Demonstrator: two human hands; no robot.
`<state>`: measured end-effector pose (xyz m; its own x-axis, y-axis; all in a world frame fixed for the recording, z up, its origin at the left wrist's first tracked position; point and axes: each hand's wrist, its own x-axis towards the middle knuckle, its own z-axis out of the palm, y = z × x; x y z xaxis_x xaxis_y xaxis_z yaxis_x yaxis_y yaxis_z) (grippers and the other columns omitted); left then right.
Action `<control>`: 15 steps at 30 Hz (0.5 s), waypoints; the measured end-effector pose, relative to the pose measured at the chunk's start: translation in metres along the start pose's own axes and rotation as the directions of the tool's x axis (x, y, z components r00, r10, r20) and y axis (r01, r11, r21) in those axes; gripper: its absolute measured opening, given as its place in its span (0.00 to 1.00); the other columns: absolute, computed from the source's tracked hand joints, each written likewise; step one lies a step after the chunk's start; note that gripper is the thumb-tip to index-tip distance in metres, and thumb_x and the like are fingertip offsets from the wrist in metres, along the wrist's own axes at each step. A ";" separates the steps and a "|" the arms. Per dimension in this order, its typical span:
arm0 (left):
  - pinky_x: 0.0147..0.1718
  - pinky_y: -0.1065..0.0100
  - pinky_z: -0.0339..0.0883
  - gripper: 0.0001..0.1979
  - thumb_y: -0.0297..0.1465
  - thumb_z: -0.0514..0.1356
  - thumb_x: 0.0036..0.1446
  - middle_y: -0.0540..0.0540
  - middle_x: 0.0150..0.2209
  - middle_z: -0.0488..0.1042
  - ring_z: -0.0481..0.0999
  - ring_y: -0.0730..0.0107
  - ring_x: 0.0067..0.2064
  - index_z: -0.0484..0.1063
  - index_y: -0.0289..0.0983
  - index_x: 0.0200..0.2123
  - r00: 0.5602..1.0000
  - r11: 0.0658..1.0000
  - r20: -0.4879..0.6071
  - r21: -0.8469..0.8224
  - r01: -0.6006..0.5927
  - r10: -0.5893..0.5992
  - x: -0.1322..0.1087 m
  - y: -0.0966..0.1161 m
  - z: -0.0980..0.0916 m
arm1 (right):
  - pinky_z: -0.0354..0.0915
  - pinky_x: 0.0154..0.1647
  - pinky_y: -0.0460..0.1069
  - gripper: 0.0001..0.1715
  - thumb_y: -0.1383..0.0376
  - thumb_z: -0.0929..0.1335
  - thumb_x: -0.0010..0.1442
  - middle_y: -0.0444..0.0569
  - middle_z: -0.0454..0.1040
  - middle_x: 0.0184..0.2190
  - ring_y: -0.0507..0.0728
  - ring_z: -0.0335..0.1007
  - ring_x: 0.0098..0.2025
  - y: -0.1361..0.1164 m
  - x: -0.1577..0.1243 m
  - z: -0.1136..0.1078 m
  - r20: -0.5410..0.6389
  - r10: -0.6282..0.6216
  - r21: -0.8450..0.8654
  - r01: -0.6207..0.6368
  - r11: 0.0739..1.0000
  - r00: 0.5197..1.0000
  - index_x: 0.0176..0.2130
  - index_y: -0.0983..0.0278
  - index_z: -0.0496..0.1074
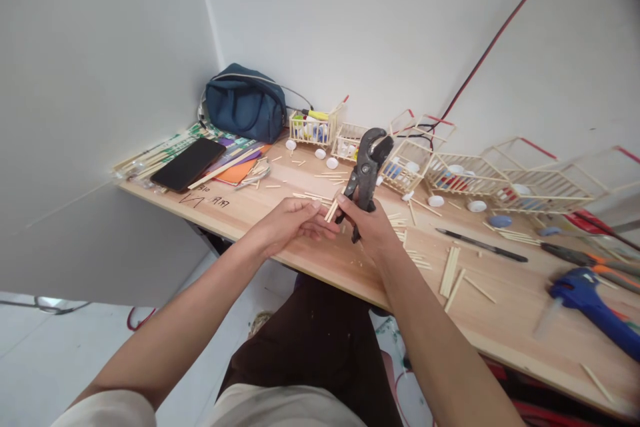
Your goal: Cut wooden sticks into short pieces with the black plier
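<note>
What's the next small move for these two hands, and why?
Probably let the left hand take the light sticks alone: they span from its fingers to the right hand, which also holds the black cutter. The cutter's head points up, away from the sticks, so freeing the right hand to manage the tool seems sensible.

A black phone [189, 164] lies left of the left hand [303, 222], with a blue bag [245, 105] farther beyond. Right of the right hand [369, 221] lie a pen [483, 245] and, farther off, a blue glue gun [591, 305].
</note>
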<state>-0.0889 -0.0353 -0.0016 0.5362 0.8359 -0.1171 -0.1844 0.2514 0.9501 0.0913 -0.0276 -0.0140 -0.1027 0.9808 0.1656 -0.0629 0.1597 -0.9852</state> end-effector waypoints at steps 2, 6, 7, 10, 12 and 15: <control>0.36 0.69 0.69 0.22 0.45 0.63 0.55 0.33 0.37 0.81 0.81 0.63 0.36 0.75 0.28 0.38 0.999 0.999 0.023 -0.009 0.036 -0.036 0.001 0.002 0.002 | 0.63 0.33 0.48 0.16 0.53 0.71 0.56 0.43 0.69 0.24 0.52 0.66 0.29 -0.001 -0.001 0.000 0.005 0.006 -0.018 -0.006 1.000 1.000 0.30 0.64 0.70; 0.36 0.68 0.68 0.23 0.46 0.64 0.53 0.34 0.36 0.81 0.81 0.63 0.36 0.75 0.28 0.38 0.998 0.998 0.004 0.014 0.057 -0.057 0.004 0.005 0.008 | 0.62 0.30 0.48 0.18 0.52 0.71 0.55 0.43 0.69 0.23 0.51 0.64 0.27 -0.004 -0.001 0.001 -0.027 0.030 -0.083 -0.032 0.996 0.999 0.29 0.64 0.69; 0.36 0.68 0.68 0.24 0.46 0.65 0.52 0.35 0.35 0.81 0.81 0.63 0.35 0.75 0.28 0.37 0.999 0.998 -0.002 0.023 0.053 -0.053 0.004 0.006 0.009 | 0.62 0.29 0.48 0.19 0.51 0.71 0.54 0.43 0.68 0.23 0.52 0.64 0.27 -0.004 -0.001 0.002 -0.038 0.039 -0.094 -0.043 0.995 0.998 0.29 0.64 0.69; 0.36 0.67 0.69 0.25 0.47 0.68 0.47 0.37 0.33 0.81 0.81 0.63 0.34 0.75 0.29 0.36 0.999 0.999 -0.015 0.043 0.032 -0.031 0.007 0.004 0.012 | 0.61 0.29 0.48 0.20 0.51 0.71 0.52 0.43 0.68 0.23 0.52 0.64 0.27 -0.006 -0.001 0.003 -0.070 0.044 -0.133 -0.053 0.990 0.997 0.28 0.64 0.68; 0.35 0.68 0.70 0.24 0.46 0.69 0.46 0.40 0.29 0.80 0.80 0.65 0.31 0.75 0.29 0.34 0.999 0.998 -0.032 0.058 0.010 -0.008 0.008 0.002 0.013 | 0.60 0.29 0.47 0.20 0.50 0.71 0.52 0.43 0.67 0.22 0.52 0.63 0.27 -0.007 -0.002 0.004 -0.083 0.027 -0.167 -0.040 0.985 0.996 0.26 0.64 0.67; 0.31 0.69 0.70 0.22 0.45 0.68 0.47 0.43 0.25 0.78 0.77 0.70 0.26 0.74 0.29 0.29 0.995 0.991 -0.063 0.115 -0.064 0.071 0.011 -0.002 0.015 | 0.59 0.27 0.47 0.21 0.49 0.70 0.53 0.43 0.68 0.21 0.52 0.62 0.25 -0.008 -0.003 0.005 -0.090 0.027 -0.213 -0.045 0.976 0.996 0.26 0.64 0.67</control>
<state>-0.0707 -0.0342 -0.0002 0.4690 0.8807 -0.0667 -0.1221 0.1395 0.9827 0.0868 -0.0328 -0.0063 -0.0141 0.9908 0.1346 0.1550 0.1351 -0.9786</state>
